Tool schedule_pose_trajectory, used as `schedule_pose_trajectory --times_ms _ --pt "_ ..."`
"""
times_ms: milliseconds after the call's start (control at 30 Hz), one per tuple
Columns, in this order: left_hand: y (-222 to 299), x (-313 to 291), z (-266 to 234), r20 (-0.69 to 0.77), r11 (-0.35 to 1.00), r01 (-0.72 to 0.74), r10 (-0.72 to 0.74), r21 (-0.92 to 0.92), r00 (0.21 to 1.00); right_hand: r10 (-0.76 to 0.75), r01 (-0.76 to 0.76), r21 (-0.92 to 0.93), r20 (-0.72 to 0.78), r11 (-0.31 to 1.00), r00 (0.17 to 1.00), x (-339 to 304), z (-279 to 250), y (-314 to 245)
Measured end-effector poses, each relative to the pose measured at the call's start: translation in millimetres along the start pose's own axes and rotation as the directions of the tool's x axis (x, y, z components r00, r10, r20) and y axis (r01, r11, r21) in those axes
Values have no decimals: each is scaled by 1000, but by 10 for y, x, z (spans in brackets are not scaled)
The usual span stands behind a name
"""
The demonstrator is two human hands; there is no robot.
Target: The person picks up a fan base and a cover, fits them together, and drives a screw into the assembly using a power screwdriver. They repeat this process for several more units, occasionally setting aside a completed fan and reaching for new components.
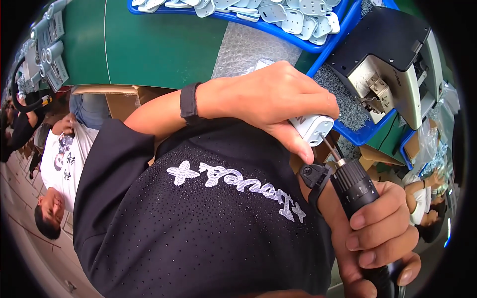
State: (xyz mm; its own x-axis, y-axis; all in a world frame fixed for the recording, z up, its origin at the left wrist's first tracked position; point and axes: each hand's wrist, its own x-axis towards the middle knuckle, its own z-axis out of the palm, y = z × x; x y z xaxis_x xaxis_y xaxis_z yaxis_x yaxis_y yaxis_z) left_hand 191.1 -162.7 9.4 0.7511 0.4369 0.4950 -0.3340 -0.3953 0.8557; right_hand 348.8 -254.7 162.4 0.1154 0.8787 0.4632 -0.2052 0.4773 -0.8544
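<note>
My left hand (278,99) is wrapped round a white plastic housing (318,131), with its end face turned to the right. That face has small holes in it. Most of the housing is hidden behind my fingers and palm. In my right hand (385,236) is a black electric screwdriver (354,187), tilted up toward the housing. Its thin metal bit meets the end face at one of the holes. Whether a screw sits at the tip is too small to tell.
Past my left hand, bubble wrap (243,47) lies on the green table (154,39). A blue tray (318,48) holds several pale plates. At right, a black-topped screw feeder (382,37) stands by a blue tray (365,135) of grey screws. Pale parts (52,62) and co-workers are further off.
</note>
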Motion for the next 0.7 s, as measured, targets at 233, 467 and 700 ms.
schedule_pose_trajectory --times_ms 233,467,700 --pt "-28 -19 -9 -7 1000 -21 21 -9 1000 -37 37 -9 -87 999 995 -62 144 76" --pt "-52 -25 32 -45 1000 -24 24 9 999 -195 177 -138 -137 975 971 -59 -273 56" --pt "-11 21 6 -7 999 -16 16 35 1000 -143 77 -283 -221 956 965 -47 -817 506"
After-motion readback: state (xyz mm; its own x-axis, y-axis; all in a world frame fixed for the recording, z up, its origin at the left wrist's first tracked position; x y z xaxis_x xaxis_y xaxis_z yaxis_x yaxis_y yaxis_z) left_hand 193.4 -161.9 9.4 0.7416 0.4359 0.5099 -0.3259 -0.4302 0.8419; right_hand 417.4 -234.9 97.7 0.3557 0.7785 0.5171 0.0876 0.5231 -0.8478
